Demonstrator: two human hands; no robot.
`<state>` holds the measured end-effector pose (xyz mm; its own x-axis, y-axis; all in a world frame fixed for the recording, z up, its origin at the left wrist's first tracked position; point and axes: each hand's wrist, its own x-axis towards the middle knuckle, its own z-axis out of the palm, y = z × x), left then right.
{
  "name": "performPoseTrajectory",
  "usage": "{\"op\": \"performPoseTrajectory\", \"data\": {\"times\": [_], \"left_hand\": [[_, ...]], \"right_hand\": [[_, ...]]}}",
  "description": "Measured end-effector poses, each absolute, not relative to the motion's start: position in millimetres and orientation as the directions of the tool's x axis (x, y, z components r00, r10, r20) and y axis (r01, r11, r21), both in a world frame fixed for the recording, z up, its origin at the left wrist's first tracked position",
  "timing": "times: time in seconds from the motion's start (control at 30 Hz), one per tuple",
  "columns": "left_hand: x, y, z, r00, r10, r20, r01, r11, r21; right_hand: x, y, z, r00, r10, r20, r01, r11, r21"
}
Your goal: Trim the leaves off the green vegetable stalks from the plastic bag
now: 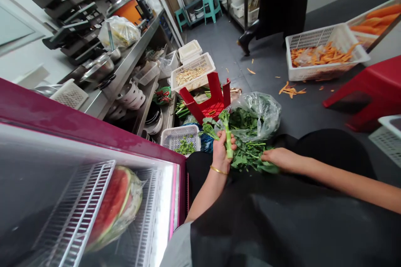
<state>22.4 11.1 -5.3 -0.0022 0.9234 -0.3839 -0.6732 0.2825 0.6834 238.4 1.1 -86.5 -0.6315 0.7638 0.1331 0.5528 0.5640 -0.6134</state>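
Stalk (228, 135) upright in my left hand (221, 150), fingers clenched round its lower part, leafy top pointing away from me. Gold bangle (218, 170) on that wrist. My right hand (280, 158) lies low on the loose greens (249, 156) in my lap, fingers curled into the leaves, grasping some; the fingertips are hidden under them, so how tight I cannot tell. The greens rest on my dark apron (282, 217), just beside the stalk.

Clear plastic bag (258, 114) of more greens on the floor right in front of my knees, its mouth towards me. Red stool (209, 100) tipped over just beyond it, legs up. White basket (181, 138) to the left of my left hand, a few picked leaves in it. Another white basket (193, 73) farther off holds pale pieces.

Far right: white crate (322, 52) with orange peelings, more peelings scattered on the grey floor near it. Second red stool (369, 87) at the right edge. A person in dark clothes (280, 4) stands at the back.

Left: glass-topped freezer (94, 133) with a maroon rim, a wrapped watermelon half (114, 204) inside on a wire rack. Steel counter (125, 66) behind it with pots and stacked trays
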Motion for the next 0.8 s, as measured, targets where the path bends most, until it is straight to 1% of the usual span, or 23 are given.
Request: {"op": "performPoseTrajectory", "data": {"times": [0.03, 0.07, 0.13, 0.17, 0.2, 0.23, 0.27, 0.3, 0.37, 0.43, 0.47, 0.5, 0.53, 0.57, 0.6, 0.63, 0.67, 0.7, 0.73, 0.77, 0.8], "left_hand": [[20.2, 10.8, -3.0, 0.066, 0.929, -0.365, -0.685, 0.308, 0.660], [19.3, 9.5, -1.5, 0.143, 0.924, -0.354, -0.685, 0.350, 0.639], [20.7, 5.4, -1.2, 0.271, 0.894, -0.356, -0.658, 0.442, 0.610], [22.0, 3.4, -2.1, 0.321, 0.876, -0.361, -0.638, 0.481, 0.601], [23.2, 1.9, -3.2, 0.367, 0.854, -0.369, -0.615, 0.521, 0.592], [23.9, 1.1, -4.3, 0.401, 0.833, -0.382, -0.591, 0.554, 0.587], [23.7, 0.8, -5.1, 0.413, 0.820, -0.397, -0.567, 0.572, 0.592], [22.7, 0.8, -5.6, 0.401, 0.817, -0.415, -0.545, 0.577, 0.609], [19.7, 0.5, -5.4, 0.301, 0.853, -0.426, -0.501, 0.522, 0.691], [17.9, -1.3, -4.3, 0.153, 0.920, -0.360, -0.439, 0.390, 0.810], [18.2, -2.4, -3.7, 0.092, 0.945, -0.314, -0.406, 0.323, 0.855], [19.1, -3.2, -3.3, 0.040, 0.960, -0.277, -0.382, 0.271, 0.883], [20.3, -3.5, -2.8, -0.010, 0.966, -0.258, -0.376, 0.236, 0.896], [21.3, -3.0, -2.4, -0.052, 0.964, -0.260, -0.389, 0.220, 0.895], [21.7, -1.9, -1.8, -0.084, 0.958, -0.274, -0.417, 0.216, 0.883], [21.3, -0.3, -1.1, -0.105, 0.950, -0.293, -0.452, 0.217, 0.865], [19.8, 1.4, -0.3, -0.114, 0.945, -0.308, -0.485, 0.217, 0.847], [17.5, 2.7, 0.6, -0.113, 0.942, -0.317, -0.505, 0.220, 0.834], [14.8, 3.4, 1.5, -0.098, 0.941, -0.323, -0.513, 0.231, 0.827], [12.2, 3.2, 2.2, -0.075, 0.941, -0.329, -0.510, 0.248, 0.824], [10.0, 2.1, 2.7, -0.051, 0.942, -0.333, -0.502, 0.264, 0.824]], "right_hand": [[242.5, 9.3, -82.5, -0.638, 0.766, 0.075, 0.582, 0.544, -0.604], [243.8, 18.9, -75.4, -0.626, 0.780, 0.017, 0.600, 0.496, -0.628], [237.1, 38.8, -54.1, -0.602, 0.798, 0.000, 0.551, 0.416, -0.724], [229.4, 47.5, -41.9, -0.604, 0.797, -0.006, 0.483, 0.359, -0.799], [219.6, 54.7, -30.2, -0.605, 0.796, -0.024, 0.365, 0.250, -0.897], [208.7, 60.1, -20.0, -0.600, 0.800, -0.036, 0.241, 0.137, -0.961], [197.7, 63.7, -12.0, -0.572, 0.819, -0.045, 0.126, 0.033, -0.992], [187.5, 65.7, -6.4, -0.530, 0.846, -0.051, 0.038, -0.037, -0.999], [171.1, 65.6, -1.8, -0.434, 0.899, -0.051, -0.011, -0.062, -0.998], [160.7, 60.8, -2.1, -0.355, 0.935, -0.022, 0.044, -0.007, -0.999], [157.4, 56.4, -2.7, -0.306, 0.952, 0.027, 0.102, 0.061, -0.993], [155.0, 50.8, -3.2, -0.255, 0.961, 0.111, 0.175, 0.159, -0.972], [153.8, 43.8, -3.8, -0.236, 0.945, 0.226, 0.250, 0.283, -0.926], [153.8, 35.9, -5.1, -0.266, 0.897, 0.352, 0.308, 0.425, -0.851], [155.6, 27.6, -7.4, -0.351, 0.815, 0.461, 0.331, 0.569, -0.753], [159.4, 19.6, -11.2, -0.469, 0.712, 0.522, 0.320, 0.688, -0.651], [165.3, 12.7, -16.5, -0.590, 0.611, 0.527, 0.288, 0.770, -0.570], [173.2, 7.7, -23.0, -0.682, 0.544, 0.489, 0.270, 0.809, -0.522], [182.6, 5.0, -29.9, -0.723, 0.543, 0.428, 0.302, 0.805, -0.511], [192.5, 5.0, -36.1, -0.715, 0.599, 0.360, 0.382, 0.767, -0.516], [201.8, 7.6, -40.3, -0.657, 0.689, 0.306, 0.483, 0.697, -0.530]]}}
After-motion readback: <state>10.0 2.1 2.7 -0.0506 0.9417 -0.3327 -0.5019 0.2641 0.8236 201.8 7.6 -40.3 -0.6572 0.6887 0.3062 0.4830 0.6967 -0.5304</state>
